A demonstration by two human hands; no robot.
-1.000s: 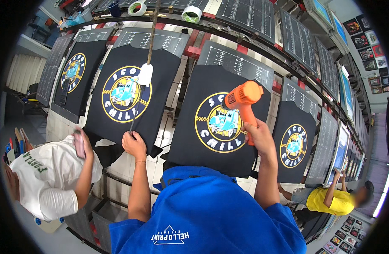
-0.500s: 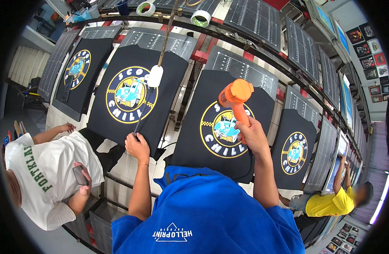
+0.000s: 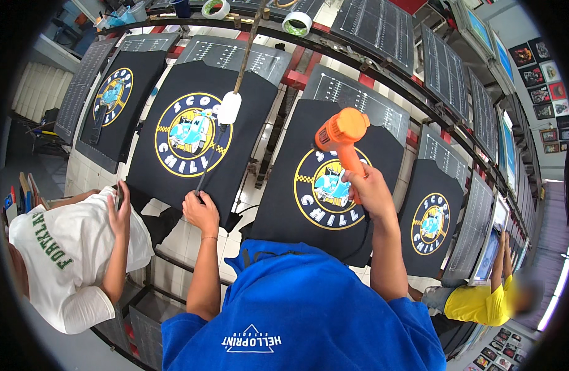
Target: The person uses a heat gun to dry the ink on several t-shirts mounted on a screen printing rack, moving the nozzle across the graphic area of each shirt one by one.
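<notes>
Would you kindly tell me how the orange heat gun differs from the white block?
The orange heat gun is gripped in the right hand; neither hand touches the white block. The heat gun is pistol-shaped; the white block is a rounded oblong. Both appear over black printed shirts.

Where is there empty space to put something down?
The grey board right of the right-hand tape roll looks bare. So does the grey strip just past the black shirt beneath the orange blower. It's crowded by the left hand, where a cord and white socket hang over another shirt, and around the right hand gripping the blower.
</notes>
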